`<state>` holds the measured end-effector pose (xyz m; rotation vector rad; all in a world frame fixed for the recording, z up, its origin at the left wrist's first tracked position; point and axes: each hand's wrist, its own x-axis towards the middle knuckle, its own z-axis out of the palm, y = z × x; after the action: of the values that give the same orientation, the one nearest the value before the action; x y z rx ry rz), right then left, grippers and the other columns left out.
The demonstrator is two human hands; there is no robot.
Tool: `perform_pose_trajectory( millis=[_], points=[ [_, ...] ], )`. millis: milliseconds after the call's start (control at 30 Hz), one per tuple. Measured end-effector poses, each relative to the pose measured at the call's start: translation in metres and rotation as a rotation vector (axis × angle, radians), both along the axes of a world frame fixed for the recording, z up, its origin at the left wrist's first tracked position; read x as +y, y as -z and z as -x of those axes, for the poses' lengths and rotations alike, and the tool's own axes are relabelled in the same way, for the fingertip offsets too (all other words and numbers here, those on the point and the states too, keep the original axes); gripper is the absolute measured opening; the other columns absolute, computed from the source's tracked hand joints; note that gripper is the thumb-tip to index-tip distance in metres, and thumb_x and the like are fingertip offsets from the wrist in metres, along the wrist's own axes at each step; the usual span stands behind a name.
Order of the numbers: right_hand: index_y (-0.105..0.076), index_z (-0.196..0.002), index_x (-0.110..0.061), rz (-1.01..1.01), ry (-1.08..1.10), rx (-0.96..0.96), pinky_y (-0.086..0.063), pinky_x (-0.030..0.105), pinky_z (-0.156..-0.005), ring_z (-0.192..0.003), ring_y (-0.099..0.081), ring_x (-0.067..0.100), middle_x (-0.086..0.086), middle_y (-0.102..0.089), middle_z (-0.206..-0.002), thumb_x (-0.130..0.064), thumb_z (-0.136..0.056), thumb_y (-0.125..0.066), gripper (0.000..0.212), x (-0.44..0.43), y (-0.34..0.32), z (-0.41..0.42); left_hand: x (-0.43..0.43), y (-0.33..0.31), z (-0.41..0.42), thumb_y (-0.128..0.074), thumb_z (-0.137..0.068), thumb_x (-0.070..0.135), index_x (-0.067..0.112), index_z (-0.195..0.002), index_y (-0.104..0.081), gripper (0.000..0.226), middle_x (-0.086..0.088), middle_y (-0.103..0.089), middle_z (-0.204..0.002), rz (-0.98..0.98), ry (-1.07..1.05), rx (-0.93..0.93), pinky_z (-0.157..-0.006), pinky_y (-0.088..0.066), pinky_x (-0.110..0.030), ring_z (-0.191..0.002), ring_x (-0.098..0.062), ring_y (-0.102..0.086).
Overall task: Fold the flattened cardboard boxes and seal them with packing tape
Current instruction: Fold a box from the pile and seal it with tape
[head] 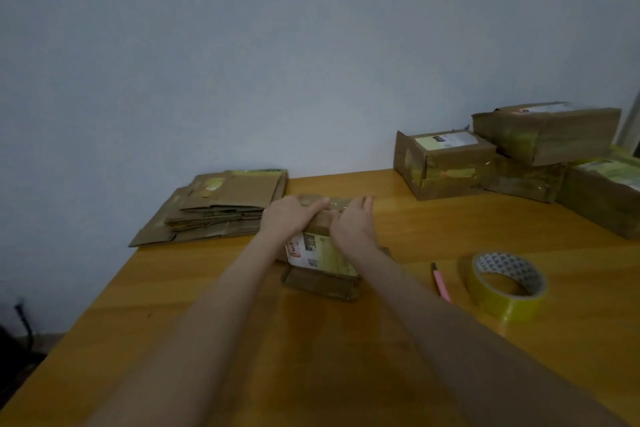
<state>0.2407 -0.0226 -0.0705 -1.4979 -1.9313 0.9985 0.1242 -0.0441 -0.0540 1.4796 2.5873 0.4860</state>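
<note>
Tape roll (507,282) and pink cutter (440,282) lie right of the right grip (353,225); flattened boxes (221,208) crowd its left; nearer tabletop (207,340) open.

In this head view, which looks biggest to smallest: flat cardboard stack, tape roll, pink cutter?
Largest: cardboard stack.
Then: tape roll, though it sits nearer the camera.
Smallest: pink cutter.

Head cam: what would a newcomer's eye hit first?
The left hand and right hand press on the small box at mid-table. A yellow tape roll lies to its right beside a pink cutter. Flattened cardboard is stacked far left, sealed boxes far right.
</note>
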Motion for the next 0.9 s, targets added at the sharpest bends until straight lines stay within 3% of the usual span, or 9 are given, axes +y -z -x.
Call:
perform_pose_trajectory(
  millis=[100, 233, 300, 400, 500, 600, 700, 800, 900],
  points=[
    [0.0, -0.151, -0.006, 0.157, 0.069, 0.123, -0.043, 0.044, -0.099, -0.126, -0.046, 0.035, 0.018, -0.039, -0.145, -0.039, -0.099, -0.043, 0.076, 0.014, 0.0, -0.007, 0.0, -0.003, -0.001, -0.034, -0.075, 0.085, 0.009, -0.1, -0.06, 0.084, -0.011, -0.066, -0.104, 0.092, -0.022, -0.068, -0.077, -0.049, -0.032, -0.093, -0.027, -0.062],
    [-0.055, -0.115, -0.005, 0.201, 0.002, 0.074, -0.054, 0.044, -0.086, -0.096, -0.063, 0.028, 0.011, -0.064, -0.108, -0.055, -0.089, -0.052, 0.056, 0.026, -0.002, -0.016, -0.004, 0.004, 0.001, -0.049, -0.081, 0.071, 0.008, -0.084, -0.059, 0.064, -0.006, -0.067, -0.089, 0.063, -0.051, -0.226, -0.08, -0.055, -0.037, -0.087, -0.025, -0.066],
    [-0.058, -0.099, -0.009, 0.178, -0.041, 0.019, -0.056, 0.043, -0.083, -0.089, -0.065, 0.026, 0.01, -0.067, -0.101, -0.046, -0.091, -0.055, 0.039, 0.03, -0.001, -0.017, -0.009, 0.007, 0.001, -0.049, -0.09, 0.055, 0.01, -0.076, -0.057, 0.047, -0.006, -0.067, -0.084, -0.01, -0.071, -0.25, -0.078, -0.055, -0.036, -0.085, -0.025, -0.067],
    [-0.055, -0.094, -0.009, 0.229, -0.112, 0.084, -0.054, 0.038, -0.085, -0.096, -0.065, 0.028, 0.015, -0.066, -0.105, -0.031, -0.097, -0.048, 0.024, 0.032, -0.006, -0.027, -0.012, 0.009, 0.003, -0.042, -0.097, 0.044, 0.007, -0.089, -0.058, 0.041, -0.007, -0.063, -0.083, -0.064, -0.106, -0.22, -0.074, -0.053, -0.035, -0.078, -0.023, -0.063],
    [-0.055, -0.107, -0.005, 0.328, -0.135, 0.187, -0.053, 0.038, -0.082, -0.091, -0.064, 0.024, 0.011, -0.065, -0.097, -0.037, -0.098, -0.047, 0.034, 0.028, -0.008, -0.039, -0.016, 0.009, 0.0, -0.039, -0.098, 0.045, 0.007, -0.085, -0.058, 0.045, -0.009, -0.064, -0.083, -0.11, -0.096, -0.392, -0.083, -0.054, -0.041, -0.08, -0.026, -0.063],
    [-0.058, -0.1, -0.01, 0.221, -0.158, 0.032, -0.054, 0.039, -0.081, -0.091, -0.063, 0.023, 0.007, -0.065, -0.098, -0.059, -0.088, -0.051, 0.05, 0.023, 0.0, -0.039, -0.026, 0.012, -0.003, -0.05, -0.091, 0.056, 0.008, -0.096, -0.06, 0.049, -0.011, -0.068, -0.095, -0.131, -0.098, -0.667, -0.077, -0.054, -0.038, -0.089, -0.027, -0.066],
    [-0.06, -0.091, -0.012, 0.05, -0.157, -0.032, -0.054, 0.041, -0.084, -0.087, -0.064, 0.024, 0.009, -0.068, -0.097, -0.05, -0.092, -0.05, 0.04, 0.026, -0.005, -0.043, -0.027, 0.01, -0.003, -0.047, -0.094, 0.049, 0.005, -0.104, -0.061, 0.047, -0.014, -0.069, -0.101, -0.18, -0.078, -0.563, -0.085, -0.055, -0.046, -0.091, -0.03, -0.066],
    [-0.06, -0.11, -0.009, -0.101, -0.113, 0.143, -0.05, 0.039, -0.088, -0.1, -0.061, 0.027, 0.009, -0.065, -0.108, -0.037, -0.091, -0.059, 0.033, 0.041, -0.023, -0.051, -0.016, -0.008, -0.012, -0.044, -0.099, 0.036, 0.005, -0.125, -0.053, 0.041, -0.009, -0.061, -0.122, -0.412, -0.032, -0.555, -0.098, -0.046, -0.041, -0.109, -0.027, -0.058],
    [-0.05, -0.131, -0.024, -0.212, 0.001, 0.216, -0.048, 0.031, -0.082, -0.105, -0.057, 0.024, 0.005, -0.059, -0.122, -0.024, -0.087, -0.066, 0.046, 0.06, -0.04, -0.062, 0.0, -0.027, -0.027, -0.047, -0.099, 0.026, 0.01, -0.141, -0.041, 0.045, 0.001, -0.051, -0.134, -0.556, 0.053, -0.676, -0.099, -0.04, -0.032, -0.121, -0.02, -0.052]
  ],
)
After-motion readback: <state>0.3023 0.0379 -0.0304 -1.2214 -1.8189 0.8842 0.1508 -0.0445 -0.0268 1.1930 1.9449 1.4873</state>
